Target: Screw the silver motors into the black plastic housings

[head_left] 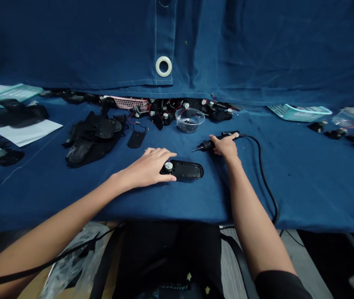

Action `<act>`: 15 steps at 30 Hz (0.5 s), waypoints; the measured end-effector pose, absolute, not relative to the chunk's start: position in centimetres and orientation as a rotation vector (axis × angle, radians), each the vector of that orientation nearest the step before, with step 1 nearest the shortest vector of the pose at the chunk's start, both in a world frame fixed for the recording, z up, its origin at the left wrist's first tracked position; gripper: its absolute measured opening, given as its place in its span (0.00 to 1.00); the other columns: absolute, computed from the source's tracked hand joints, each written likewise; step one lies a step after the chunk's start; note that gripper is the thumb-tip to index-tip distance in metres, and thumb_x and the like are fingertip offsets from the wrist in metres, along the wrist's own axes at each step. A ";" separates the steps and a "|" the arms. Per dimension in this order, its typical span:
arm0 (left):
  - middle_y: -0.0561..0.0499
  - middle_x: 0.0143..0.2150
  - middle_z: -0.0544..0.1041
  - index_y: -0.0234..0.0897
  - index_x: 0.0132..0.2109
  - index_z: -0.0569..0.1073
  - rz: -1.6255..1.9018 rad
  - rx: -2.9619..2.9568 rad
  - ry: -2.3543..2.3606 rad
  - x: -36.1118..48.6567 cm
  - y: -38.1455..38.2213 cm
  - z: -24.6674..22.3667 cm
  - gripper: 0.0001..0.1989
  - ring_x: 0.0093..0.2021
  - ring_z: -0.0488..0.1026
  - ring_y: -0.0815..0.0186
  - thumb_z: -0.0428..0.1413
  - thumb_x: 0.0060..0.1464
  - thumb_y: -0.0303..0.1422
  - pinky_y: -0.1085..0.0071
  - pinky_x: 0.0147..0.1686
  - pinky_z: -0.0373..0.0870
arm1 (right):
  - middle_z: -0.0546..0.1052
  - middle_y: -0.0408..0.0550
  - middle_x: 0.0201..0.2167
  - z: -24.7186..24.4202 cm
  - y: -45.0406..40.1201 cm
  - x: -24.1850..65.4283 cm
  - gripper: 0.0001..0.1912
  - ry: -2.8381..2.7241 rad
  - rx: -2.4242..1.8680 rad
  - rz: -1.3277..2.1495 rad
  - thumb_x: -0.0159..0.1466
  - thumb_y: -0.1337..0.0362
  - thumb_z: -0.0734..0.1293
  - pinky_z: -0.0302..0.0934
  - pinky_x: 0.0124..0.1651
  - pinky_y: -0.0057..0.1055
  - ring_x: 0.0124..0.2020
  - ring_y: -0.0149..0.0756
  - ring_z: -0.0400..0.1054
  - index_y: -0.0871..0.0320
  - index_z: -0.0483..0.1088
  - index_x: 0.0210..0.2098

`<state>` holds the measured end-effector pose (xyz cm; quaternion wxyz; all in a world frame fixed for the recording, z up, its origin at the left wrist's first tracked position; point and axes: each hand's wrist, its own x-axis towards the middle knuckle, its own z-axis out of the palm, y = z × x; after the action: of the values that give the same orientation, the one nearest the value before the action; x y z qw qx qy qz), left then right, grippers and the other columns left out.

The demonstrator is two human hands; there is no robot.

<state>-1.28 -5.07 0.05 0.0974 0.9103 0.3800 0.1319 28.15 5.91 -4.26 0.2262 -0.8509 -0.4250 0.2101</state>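
Observation:
My left hand (152, 167) rests on the cloth with thumb and fingers around the left end of a black plastic housing (187, 170). A small round white motor (168, 166) sits in that end, with a bit of red wire. The housing lies flat, open side up, its right half uncovered. To its upper right, my right hand (225, 146) is closed around a corded electric screwdriver (207, 145). The bit points left, just above the table and apart from the housing. Its black cord (262, 166) runs off to the right and down.
A clear round tub (190, 121) with small dark pieces stands behind the housing. Near it lie a flat black cover (136, 139) and a pile of black parts (94, 137). Baskets in pink (130, 102) and teal (301, 112) sit under the hanging blue curtain (102, 45).

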 end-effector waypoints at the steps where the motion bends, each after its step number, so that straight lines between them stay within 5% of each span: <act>1: 0.47 0.56 0.69 0.41 0.61 0.61 0.350 2.673 1.102 -1.3 -4.9 -0.2 0.32 0.56 0.65 0.57 0.55 0.55 0.51 0.62 0.56 0.55 | 0.77 0.48 0.27 -4.3 5.9 28.1 0.60 -1.169 -2.339 0.587 0.58 0.46 0.66 0.69 0.42 0.38 0.27 0.39 0.74 0.76 0.23 0.66; 15: 0.48 0.51 0.73 0.39 0.57 0.65 0.261 2.640 1.136 -0.7 -4.0 -1.4 0.29 0.50 0.69 0.56 0.58 0.53 0.47 0.64 0.51 0.59 | 0.77 0.50 0.27 -4.6 6.3 28.4 0.62 -1.093 -2.253 0.640 0.57 0.47 0.68 0.70 0.36 0.38 0.24 0.40 0.73 0.76 0.21 0.66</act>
<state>-0.74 -4.02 -1.38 0.1276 0.9073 0.3906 0.0896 28.43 6.27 -4.59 0.2747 -0.8382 -0.4066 0.2382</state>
